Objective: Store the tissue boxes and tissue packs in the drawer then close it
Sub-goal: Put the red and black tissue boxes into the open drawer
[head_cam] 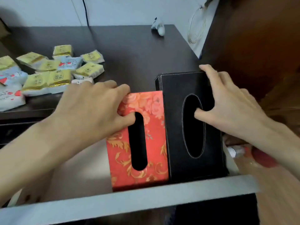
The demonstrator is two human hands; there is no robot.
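Behind the grey drawer front (129,202), a red floral tissue box (152,135) and black leather tissue box (183,85) are gripped through their slots by the left hand (90,109) and right hand (230,108); seemingly being seated, the small plastic-wrapped tissue packs (48,73) on the dark counter (138,51) follow.

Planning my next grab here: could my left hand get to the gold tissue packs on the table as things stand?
Probably yes, once freed. The left hand grips the red tissue box, thumb in its slot. The gold tissue packs lie just beyond it on the table, nothing between.

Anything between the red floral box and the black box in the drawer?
Nothing: in the head view the red floral box sits flush against the black box.
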